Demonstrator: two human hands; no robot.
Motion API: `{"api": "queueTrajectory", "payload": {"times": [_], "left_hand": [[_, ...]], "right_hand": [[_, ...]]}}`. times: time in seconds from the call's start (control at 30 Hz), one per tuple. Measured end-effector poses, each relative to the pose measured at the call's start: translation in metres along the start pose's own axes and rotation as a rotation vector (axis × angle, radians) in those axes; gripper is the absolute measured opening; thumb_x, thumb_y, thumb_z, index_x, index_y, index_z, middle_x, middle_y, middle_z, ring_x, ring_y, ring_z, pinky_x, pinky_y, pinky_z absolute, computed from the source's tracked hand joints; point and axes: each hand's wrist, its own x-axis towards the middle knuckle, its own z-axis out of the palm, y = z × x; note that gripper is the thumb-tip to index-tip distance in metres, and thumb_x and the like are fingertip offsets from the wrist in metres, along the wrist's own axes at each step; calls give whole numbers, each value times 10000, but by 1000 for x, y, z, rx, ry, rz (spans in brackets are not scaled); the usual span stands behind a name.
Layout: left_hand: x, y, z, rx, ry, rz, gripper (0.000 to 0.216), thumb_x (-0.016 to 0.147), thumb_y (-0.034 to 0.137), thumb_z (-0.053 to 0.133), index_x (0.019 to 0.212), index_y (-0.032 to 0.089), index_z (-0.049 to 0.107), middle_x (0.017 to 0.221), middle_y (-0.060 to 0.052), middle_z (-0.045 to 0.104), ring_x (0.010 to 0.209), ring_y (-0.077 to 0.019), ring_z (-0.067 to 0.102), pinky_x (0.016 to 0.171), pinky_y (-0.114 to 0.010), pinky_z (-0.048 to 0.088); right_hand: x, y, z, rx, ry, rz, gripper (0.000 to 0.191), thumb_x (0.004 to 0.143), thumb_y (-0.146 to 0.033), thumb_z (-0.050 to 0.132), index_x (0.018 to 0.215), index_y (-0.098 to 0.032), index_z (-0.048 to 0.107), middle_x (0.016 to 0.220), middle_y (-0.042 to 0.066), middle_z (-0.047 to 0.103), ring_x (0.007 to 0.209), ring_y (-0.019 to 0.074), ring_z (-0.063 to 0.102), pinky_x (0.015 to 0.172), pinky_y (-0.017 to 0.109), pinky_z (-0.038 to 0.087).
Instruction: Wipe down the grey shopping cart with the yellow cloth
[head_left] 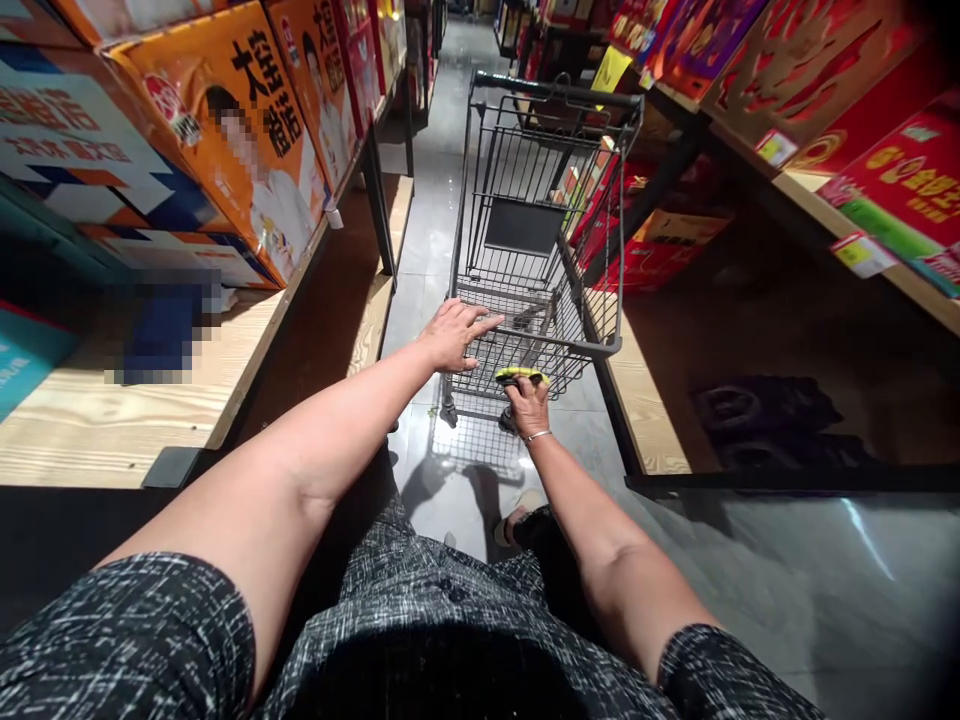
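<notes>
A dark wire shopping cart point(476, 190) stands in the aisle in front of me, its near end close to my hands. My left hand point(452, 335) is at the cart's near left corner, palm down with fingers spread and holding nothing. Whether it touches the wire cannot be made out. My right hand point(529, 402) is closed on a small flat black object with a yellow rim point(523, 374), just at the cart's near end. The fingers hide part of that object, and its kind is unclear. The basket's wire floor shows through the mesh.
To the left, a wooden shelf point(247, 345) bears orange printed boxes point(217, 140). On the right, another shelf point(795, 190) holds red gift boxes point(900, 185) with price tags. Its low board point(645, 400) runs beside the cart. Grey tiled floor point(431, 220) lies between.
</notes>
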Motion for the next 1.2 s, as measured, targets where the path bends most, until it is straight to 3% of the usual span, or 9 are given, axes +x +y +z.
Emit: {"api": "queueTrajectory", "payload": {"times": [0.13, 0.27, 0.5, 0.6, 0.7, 0.87, 0.97, 1.07, 1.2], "left_hand": [[2, 3, -2, -2, -9, -27, 916, 738, 477, 758, 1554, 306, 380, 1546, -71, 422, 1394, -361, 355, 1233, -500, 85], [4, 0, -4, 1, -12, -32, 866, 752, 480, 750, 1533, 314, 413, 1534, -63, 440, 1377, -357, 365, 1228, -499, 107], [6, -15, -2, -17, 26, -45, 728, 784, 380, 728, 1467, 308, 488, 1418, -59, 526, 1328, -331, 408, 1223, -486, 152], [4, -17, -2, -22, 36, -47, 673, 798, 349, 705, 1441, 306, 509, 1350, -55, 561, 1306, -316, 432, 1219, -484, 167], [-1, -17, -3, -4, 36, -76, 646, 809, 333, 693, 1431, 306, 517, 1330, -52, 564, 1308, -304, 437, 1227, -489, 155], [-15, -22, -7, -2, 24, -115, 622, 824, 325, 699, 1421, 288, 526, 1342, -59, 557, 1318, -299, 431, 1238, -501, 130], [-25, -28, -12, 6, 7, -159, 610, 821, 346, 716, 1402, 272, 544, 1371, -73, 537, 1322, -311, 429, 1240, -514, 129], [-32, -35, -16, 16, 2, -216, 621, 805, 384, 742, 1387, 274, 555, 1404, -80, 501, 1347, -328, 408, 1244, -538, 106], [-37, -42, -18, 16, 13, -252, 641, 797, 388, 750, 1395, 284, 546, 1437, -81, 458, 1386, -336, 372, 1255, -548, 58]], "right_hand": [[-14, 6, 28, 1, -138, -52, 528, 847, -62, 489, 1276, -304, 680, 1360, 109, 592, 1178, 279, 453, 1006, 492, 401], [-12, 12, 8, -19, -134, -120, 474, 869, -103, 510, 1241, -325, 700, 1364, 102, 591, 1177, 290, 441, 1000, 478, 411], [15, 47, -100, -77, 444, -38, 319, 945, -216, 482, 1105, -258, 755, 1325, 112, 567, 1189, 322, 408, 1049, 529, 347], [26, 58, -120, -99, 566, 27, 299, 947, -253, 480, 1073, -230, 750, 1339, 132, 532, 1204, 333, 412, 1052, 567, 343], [22, 54, -99, -104, 489, 14, 313, 917, -196, 490, 1082, -237, 753, 1319, 131, 545, 1173, 333, 420, 1038, 545, 360], [-17, 38, -17, -58, 119, -12, 437, 853, -95, 507, 1177, -277, 737, 1300, 107, 586, 1144, 315, 416, 1003, 478, 390], [-35, 30, 16, -27, 11, -43, 445, 837, -61, 492, 1115, -276, 765, 1276, 94, 615, 1098, 297, 435, 938, 437, 415], [-37, 17, 18, 2, 21, -119, 447, 828, -38, 495, 1063, -286, 783, 1217, 79, 646, 1041, 272, 454, 897, 399, 429], [-24, 0, -25, 70, 163, -277, 402, 871, -101, 539, 1113, -323, 771, 1240, 62, 636, 1071, 272, 456, 960, 420, 425]]}}
